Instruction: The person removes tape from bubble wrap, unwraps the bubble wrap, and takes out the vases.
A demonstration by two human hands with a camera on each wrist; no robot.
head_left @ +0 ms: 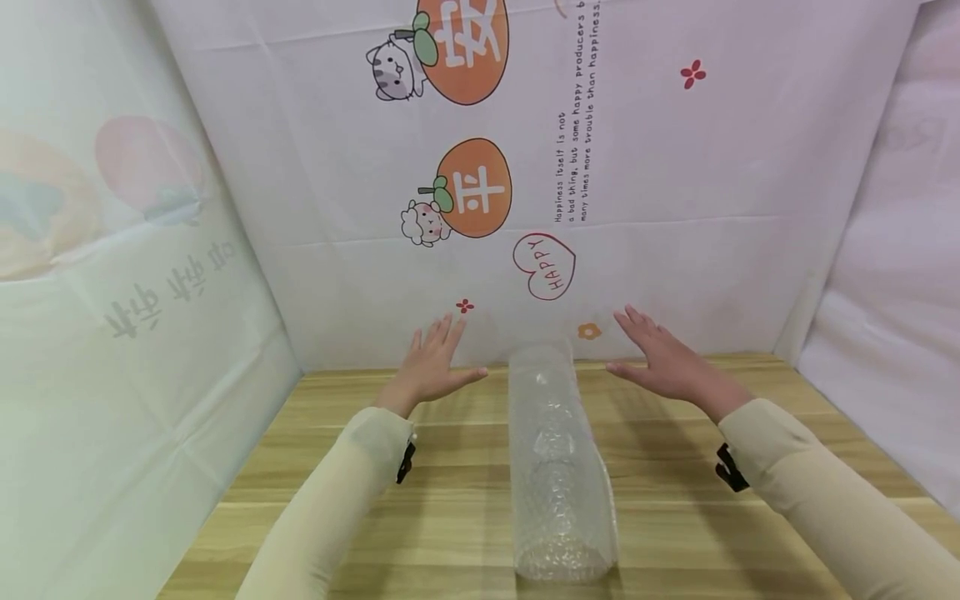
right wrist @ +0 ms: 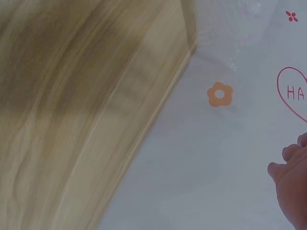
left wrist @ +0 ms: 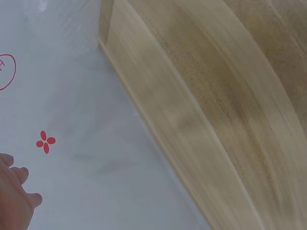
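Note:
A roll of clear bubble wrap [head_left: 558, 467] lies lengthwise on the wooden table, its near end showing the rolled edge. My left hand [head_left: 431, 367] is held in the air to the left of the roll's far end, fingers spread and thumb pointing toward it. On the other side, my right hand [head_left: 667, 362] hovers in the same way with its fingers extended. Neither hand touches the roll. Part of the bubble wrap [left wrist: 62, 24] shows at the top of the left wrist view, and only some fingertips of each hand enter the wrist views.
The wood-grain table [head_left: 420, 508] ends at a white printed cloth [head_left: 637, 192] hanging upright behind it. White cloth [head_left: 135, 400] also hangs along the left side, and another white sheet [head_left: 885, 350] along the right. Dark bands sit at both sleeve cuffs.

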